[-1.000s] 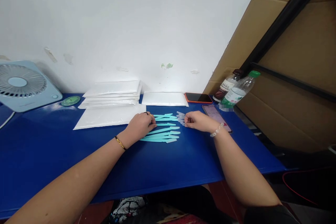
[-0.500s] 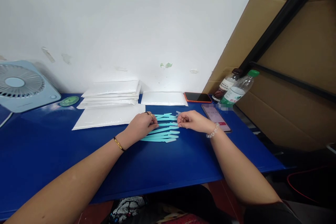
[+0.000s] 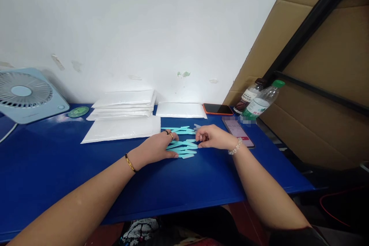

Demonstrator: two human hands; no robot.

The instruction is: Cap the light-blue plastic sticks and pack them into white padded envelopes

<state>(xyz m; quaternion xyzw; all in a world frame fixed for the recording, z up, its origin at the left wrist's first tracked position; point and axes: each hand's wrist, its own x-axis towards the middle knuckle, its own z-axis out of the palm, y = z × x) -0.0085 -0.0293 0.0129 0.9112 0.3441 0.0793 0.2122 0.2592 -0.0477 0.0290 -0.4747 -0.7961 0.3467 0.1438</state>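
Note:
Several thin turquoise eyebrow razors (image 3: 187,148) lie roughly side by side on the blue table, some crossing one another. Over their left ends is my left hand (image 3: 158,147), its thumb spread away from the fingers across the group. The ends beneath that hand are hidden. At the opposite ends, my right hand (image 3: 215,137) has curled fingers, with a gap between thumb and fingertips. Its thumb tip is close to or touching the razor tips. A few more razors (image 3: 180,130) lie farther back, between the hands.
White padded packets (image 3: 122,102) are stacked at the back left, with one packet (image 3: 181,110) right of them. An orange-edged phone (image 3: 218,109), a lit phone (image 3: 238,132) and two bottles (image 3: 258,105) stand or lie right. A fan (image 3: 29,94) and green disc (image 3: 78,112) are left.
My left hand has spread from a pinch, its thumb moving toward the front of the razors. My right fingers have loosened slightly. The razors have shifted, and more of them cross.

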